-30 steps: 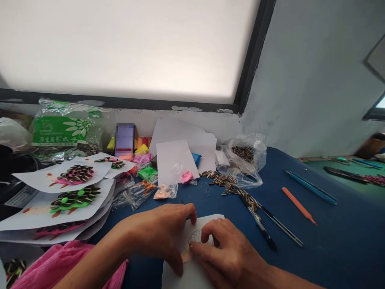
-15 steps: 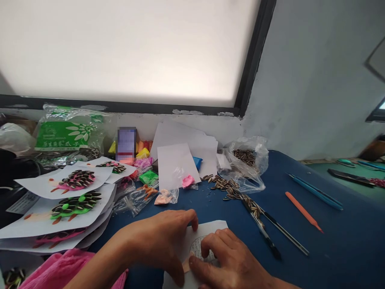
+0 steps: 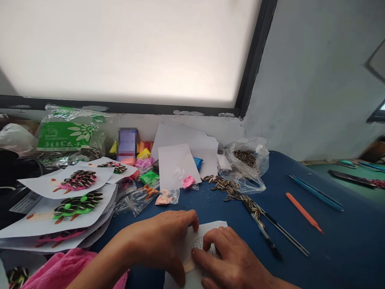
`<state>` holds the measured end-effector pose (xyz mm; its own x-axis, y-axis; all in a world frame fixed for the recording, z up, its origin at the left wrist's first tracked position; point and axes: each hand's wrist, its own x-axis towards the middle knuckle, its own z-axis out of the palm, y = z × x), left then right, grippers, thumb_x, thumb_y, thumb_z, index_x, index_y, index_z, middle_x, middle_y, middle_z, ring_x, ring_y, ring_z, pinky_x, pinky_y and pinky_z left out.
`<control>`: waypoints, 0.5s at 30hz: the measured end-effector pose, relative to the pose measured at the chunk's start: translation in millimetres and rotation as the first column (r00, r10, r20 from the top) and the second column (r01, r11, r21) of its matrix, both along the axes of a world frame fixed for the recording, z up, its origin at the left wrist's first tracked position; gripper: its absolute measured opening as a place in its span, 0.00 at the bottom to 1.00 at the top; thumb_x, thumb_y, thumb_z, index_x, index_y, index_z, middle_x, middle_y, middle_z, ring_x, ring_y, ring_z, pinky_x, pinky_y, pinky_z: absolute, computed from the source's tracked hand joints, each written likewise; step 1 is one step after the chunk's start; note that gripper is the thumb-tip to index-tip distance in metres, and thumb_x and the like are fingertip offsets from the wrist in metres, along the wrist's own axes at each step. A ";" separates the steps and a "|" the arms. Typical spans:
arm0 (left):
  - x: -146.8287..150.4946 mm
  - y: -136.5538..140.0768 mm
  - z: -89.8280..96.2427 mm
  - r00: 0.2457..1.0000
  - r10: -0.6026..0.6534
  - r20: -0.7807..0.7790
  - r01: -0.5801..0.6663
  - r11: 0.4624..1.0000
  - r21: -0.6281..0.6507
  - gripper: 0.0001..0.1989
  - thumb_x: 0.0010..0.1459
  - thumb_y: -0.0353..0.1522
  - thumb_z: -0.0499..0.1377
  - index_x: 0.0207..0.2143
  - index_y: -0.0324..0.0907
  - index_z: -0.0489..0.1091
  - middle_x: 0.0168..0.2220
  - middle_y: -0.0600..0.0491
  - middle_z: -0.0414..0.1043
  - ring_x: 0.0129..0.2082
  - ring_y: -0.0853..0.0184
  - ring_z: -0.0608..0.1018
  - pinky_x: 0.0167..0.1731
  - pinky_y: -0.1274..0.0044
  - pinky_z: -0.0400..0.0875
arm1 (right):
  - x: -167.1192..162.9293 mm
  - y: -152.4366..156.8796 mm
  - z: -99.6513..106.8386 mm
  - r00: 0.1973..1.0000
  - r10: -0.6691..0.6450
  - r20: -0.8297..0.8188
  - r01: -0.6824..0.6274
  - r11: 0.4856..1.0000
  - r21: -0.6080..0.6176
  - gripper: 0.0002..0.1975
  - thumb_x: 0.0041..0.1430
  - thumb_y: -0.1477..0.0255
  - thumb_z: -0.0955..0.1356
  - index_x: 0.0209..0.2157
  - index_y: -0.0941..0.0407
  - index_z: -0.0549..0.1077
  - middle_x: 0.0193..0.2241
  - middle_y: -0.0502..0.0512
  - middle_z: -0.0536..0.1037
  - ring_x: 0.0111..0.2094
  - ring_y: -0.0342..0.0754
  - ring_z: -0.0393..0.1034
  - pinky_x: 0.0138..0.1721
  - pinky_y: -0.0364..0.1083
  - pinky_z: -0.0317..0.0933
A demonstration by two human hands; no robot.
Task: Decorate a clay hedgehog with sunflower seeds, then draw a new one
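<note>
A white sheet of paper (image 3: 210, 226) lies at the front of the blue table, with a rounded pencil drawing (image 3: 197, 244) on it. A thin piece of peach modelling clay (image 3: 189, 267) sticks to the sheet beside the drawing. My left hand (image 3: 164, 241) rests over the sheet's left side, its thumb by the clay and its index finger near the top edge, the two well apart. Over the drawing, my right hand (image 3: 233, 257) has bent fingers, with its thumb tip on the drawing and a gap to the index finger. Its lower fingers are partly hidden.
Finished seed-and-clay hedgehog pictures (image 3: 75, 204) are stacked at left above a pink cloth (image 3: 66, 269). Sunflower seeds (image 3: 225, 186) spill from a plastic bag (image 3: 261, 160). Brushes (image 3: 258, 224), an orange clay tool (image 3: 303, 211) and blue pens (image 3: 315, 192) lie right. Packets of peach clay (image 3: 165, 197) sit ahead.
My right thumb has moved up and slightly right, off the peach clay onto the drawing. More of the clay shows. My left hand has stayed nearly still.
</note>
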<state>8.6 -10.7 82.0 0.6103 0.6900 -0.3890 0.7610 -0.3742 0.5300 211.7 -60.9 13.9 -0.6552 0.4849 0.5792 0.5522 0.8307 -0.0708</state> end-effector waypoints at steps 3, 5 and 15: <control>-0.4 -0.1 -0.1 1.000 -0.005 0.001 0.005 1.000 0.010 0.35 0.34 0.29 0.75 0.47 0.49 0.67 0.41 0.58 0.71 0.38 0.61 0.73 0.32 0.77 0.62 | -1.3 0.7 -2.0 1.000 -0.006 0.023 0.005 1.000 0.013 0.08 0.62 0.69 0.64 0.38 0.56 0.74 0.30 0.54 0.69 0.28 0.48 0.61 0.30 0.46 0.59; -0.6 -0.5 0.1 1.000 -0.012 0.002 0.012 1.000 0.012 0.35 0.34 0.29 0.75 0.47 0.49 0.67 0.41 0.58 0.71 0.37 0.62 0.73 0.31 0.78 0.62 | -1.2 0.8 -2.7 1.000 -0.004 0.022 0.003 1.000 0.031 0.08 0.62 0.69 0.64 0.38 0.55 0.74 0.30 0.54 0.69 0.28 0.48 0.60 0.30 0.46 0.59; 0.0 -0.6 2.0 1.000 -0.018 -0.012 0.018 1.000 0.017 0.35 0.34 0.30 0.75 0.47 0.50 0.69 0.40 0.59 0.71 0.36 0.63 0.74 0.31 0.78 0.62 | -0.1 1.0 -2.8 0.999 0.002 0.050 -0.005 0.998 0.065 0.12 0.64 0.62 0.64 0.43 0.54 0.73 0.34 0.55 0.70 0.31 0.48 0.62 0.31 0.46 0.58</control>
<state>8.6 -11.3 84.0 0.6178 0.6859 -0.3846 0.7604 -0.3966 0.5142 211.6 -59.9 11.1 -0.6860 0.4449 0.5757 0.5505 0.8348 0.0109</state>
